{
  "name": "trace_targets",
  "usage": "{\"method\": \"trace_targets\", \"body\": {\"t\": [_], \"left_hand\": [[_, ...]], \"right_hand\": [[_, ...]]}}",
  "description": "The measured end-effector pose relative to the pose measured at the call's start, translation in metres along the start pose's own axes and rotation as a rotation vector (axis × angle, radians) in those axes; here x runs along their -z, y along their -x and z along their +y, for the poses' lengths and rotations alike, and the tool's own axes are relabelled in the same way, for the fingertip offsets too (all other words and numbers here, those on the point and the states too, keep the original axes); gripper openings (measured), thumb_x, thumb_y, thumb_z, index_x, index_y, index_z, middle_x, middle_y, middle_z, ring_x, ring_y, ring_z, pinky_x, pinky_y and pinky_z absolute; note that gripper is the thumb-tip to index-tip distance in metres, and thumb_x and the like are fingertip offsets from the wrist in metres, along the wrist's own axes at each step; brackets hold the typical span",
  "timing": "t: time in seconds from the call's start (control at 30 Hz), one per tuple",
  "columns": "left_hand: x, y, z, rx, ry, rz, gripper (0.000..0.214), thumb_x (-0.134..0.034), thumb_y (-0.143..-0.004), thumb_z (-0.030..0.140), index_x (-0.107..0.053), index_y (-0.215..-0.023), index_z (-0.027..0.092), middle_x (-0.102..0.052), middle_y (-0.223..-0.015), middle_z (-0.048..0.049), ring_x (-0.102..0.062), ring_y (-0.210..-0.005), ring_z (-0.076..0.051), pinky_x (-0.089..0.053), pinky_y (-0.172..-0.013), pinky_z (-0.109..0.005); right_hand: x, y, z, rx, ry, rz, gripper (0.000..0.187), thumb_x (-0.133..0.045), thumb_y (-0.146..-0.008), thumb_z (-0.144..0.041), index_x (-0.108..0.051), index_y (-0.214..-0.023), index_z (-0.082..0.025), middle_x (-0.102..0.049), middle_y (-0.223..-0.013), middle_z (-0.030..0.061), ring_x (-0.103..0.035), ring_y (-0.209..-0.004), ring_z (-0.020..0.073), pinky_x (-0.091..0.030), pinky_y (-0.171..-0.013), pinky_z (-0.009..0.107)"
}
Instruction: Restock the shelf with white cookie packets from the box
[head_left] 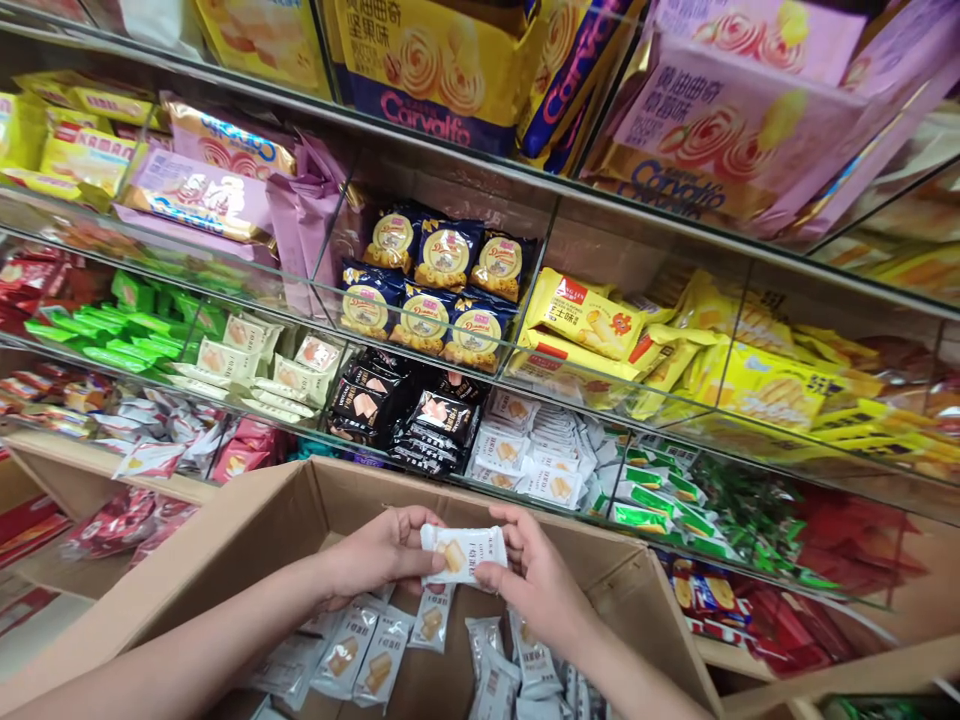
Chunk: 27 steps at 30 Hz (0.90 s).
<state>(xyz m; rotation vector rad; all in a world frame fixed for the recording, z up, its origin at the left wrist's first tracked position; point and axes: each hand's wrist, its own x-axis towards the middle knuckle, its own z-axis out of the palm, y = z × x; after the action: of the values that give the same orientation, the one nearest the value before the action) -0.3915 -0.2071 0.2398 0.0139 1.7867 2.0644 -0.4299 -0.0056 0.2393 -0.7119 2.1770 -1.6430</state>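
Observation:
Between both hands is a small white snack packet with a biscuit picture, held level above an open cardboard box. My left hand pinches its left end, thumb in front and fingers behind. My right hand grips the right end the same way. Just below, another white packet shows under the left fingers; whether it is touched I cannot tell. Several like packets lie in the box beneath my left wrist, and more packets lie to the right, partly hidden by my right forearm.
Behind the box rise glass-fronted shelves. A compartment of matching white packets sits right behind my hands, with black packets to its left and green-and-white packets to its right. Blue cookie bags and yellow bags stand higher.

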Motion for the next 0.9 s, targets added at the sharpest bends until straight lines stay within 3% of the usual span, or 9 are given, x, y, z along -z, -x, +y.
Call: {"method": "trace_targets", "body": {"t": [0.13,0.23,0.3,0.4,0.47,0.57,0.73,0.83,0.9], "left_hand": [[-0.003,0.000,-0.002,-0.026,-0.158,-0.072,0.041,-0.069,-0.064,0.042,-0.057,-0.091,0.014,-0.059,-0.068,0.0037,-0.046,-0.055,-0.007,-0.033,-0.051,-0.020],[-0.009,-0.001,-0.004,-0.067,-0.215,-0.040,0.038,-0.066,-0.065,0.046,-0.060,-0.080,0.011,-0.054,-0.059,0.0051,-0.043,-0.055,-0.007,-0.032,-0.053,-0.021],[-0.014,-0.001,-0.005,-0.091,-0.152,0.013,0.039,-0.067,-0.064,0.047,-0.058,-0.080,0.013,-0.057,-0.065,0.0040,-0.047,-0.059,-0.009,-0.035,-0.057,-0.022],[-0.021,-0.001,-0.007,-0.124,0.021,0.061,0.040,-0.072,-0.059,0.043,-0.053,-0.079,0.015,-0.060,-0.073,0.0025,-0.051,-0.065,-0.009,-0.037,-0.061,-0.022],[-0.025,-0.001,-0.008,-0.121,0.082,0.064,0.040,-0.075,-0.057,0.040,-0.050,-0.076,0.015,-0.059,-0.070,0.0033,-0.050,-0.062,-0.008,-0.036,-0.058,-0.021],[-0.027,-0.001,-0.008,-0.113,0.078,0.066,0.041,-0.074,-0.058,0.041,-0.049,-0.078,0.016,-0.057,-0.067,0.0040,-0.049,-0.058,-0.007,-0.035,-0.054,-0.020],[-0.023,-0.002,-0.008,-0.047,0.040,0.103,0.042,-0.070,-0.060,0.046,-0.049,-0.081,0.017,-0.056,-0.065,0.0047,-0.053,-0.059,-0.009,-0.036,-0.054,-0.021],[-0.021,-0.003,-0.012,-0.002,-0.057,0.092,0.043,-0.068,-0.059,0.048,-0.049,-0.081,0.017,-0.056,-0.062,0.0048,-0.054,-0.059,-0.010,-0.034,-0.053,-0.022],[-0.019,-0.004,-0.017,0.020,-0.084,0.073,0.043,-0.068,-0.058,0.048,-0.049,-0.080,0.016,-0.056,-0.064,0.0043,-0.054,-0.059,-0.011,-0.033,-0.053,-0.022]], "right_hand": [[0.001,0.000,-0.003,-0.006,0.077,-0.041,0.025,-0.061,-0.068,-0.021,-0.054,-0.091,-0.017,-0.062,-0.077,0.0013,-0.055,-0.070,0.0149,-0.043,-0.063,0.026],[-0.001,0.000,-0.001,-0.001,0.025,-0.025,0.024,-0.063,-0.069,-0.026,-0.057,-0.091,-0.017,-0.062,-0.079,0.0020,-0.056,-0.071,0.0152,-0.043,-0.065,0.027],[-0.003,0.000,0.002,-0.024,-0.112,-0.032,0.034,-0.067,-0.066,-0.031,-0.055,-0.095,-0.017,-0.063,-0.085,0.0029,-0.057,-0.076,0.0163,-0.045,-0.069,0.028],[-0.009,0.001,0.006,-0.109,-0.267,-0.147,0.047,-0.072,-0.060,-0.035,-0.053,-0.100,-0.018,-0.064,-0.089,0.0030,-0.059,-0.079,0.0177,-0.047,-0.069,0.030],[-0.013,0.001,0.006,-0.144,-0.296,-0.198,0.045,-0.070,-0.063,-0.037,-0.053,-0.101,-0.019,-0.063,-0.089,0.0029,-0.060,-0.079,0.0183,-0.048,-0.064,0.030],[-0.012,0.001,0.002,-0.154,-0.269,-0.169,0.038,-0.067,-0.066,-0.037,-0.052,-0.095,-0.017,-0.063,-0.086,0.0035,-0.060,-0.073,0.0171,-0.049,-0.057,0.027],[0.028,-0.015,-0.016,-0.042,-0.109,0.069,0.037,-0.056,-0.074,-0.043,-0.053,-0.099,-0.015,-0.061,-0.079,0.0037,-0.053,-0.056,0.0112,-0.045,-0.048,0.023],[0.066,-0.042,-0.029,0.056,0.231,0.246,0.038,-0.046,-0.080,-0.039,-0.052,-0.109,-0.016,-0.062,-0.078,0.0044,-0.055,-0.057,0.0144,-0.045,-0.049,0.025],[0.085,-0.066,-0.037,0.137,0.533,0.321,0.034,-0.044,-0.081,-0.031,-0.054,-0.110,-0.016,-0.064,-0.085,0.0066,-0.060,-0.072,0.0193,-0.048,-0.062,0.030]]}}
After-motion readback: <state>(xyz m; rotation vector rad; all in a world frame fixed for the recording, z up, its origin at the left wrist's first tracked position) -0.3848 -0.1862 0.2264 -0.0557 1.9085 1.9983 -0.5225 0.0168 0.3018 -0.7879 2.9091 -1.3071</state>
